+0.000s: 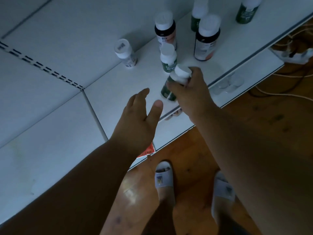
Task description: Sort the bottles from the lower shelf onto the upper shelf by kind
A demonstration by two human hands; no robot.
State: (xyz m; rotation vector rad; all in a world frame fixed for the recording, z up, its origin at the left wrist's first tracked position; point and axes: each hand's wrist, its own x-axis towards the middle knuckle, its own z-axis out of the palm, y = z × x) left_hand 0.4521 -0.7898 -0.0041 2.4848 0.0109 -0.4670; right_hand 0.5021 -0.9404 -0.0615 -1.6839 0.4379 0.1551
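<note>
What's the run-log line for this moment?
right hand: gripping green bottle near its white cap, tilted, at upper shelf | left hand: open, empty | six other bottles standing on shelf

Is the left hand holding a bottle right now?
No. The left hand is open and empty above the shelf, while the right hand has the green bottle in its grip.

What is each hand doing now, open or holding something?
Left hand: open, empty, over the shelf.
Right hand: closed around a green bottle with a white cap.
</note>
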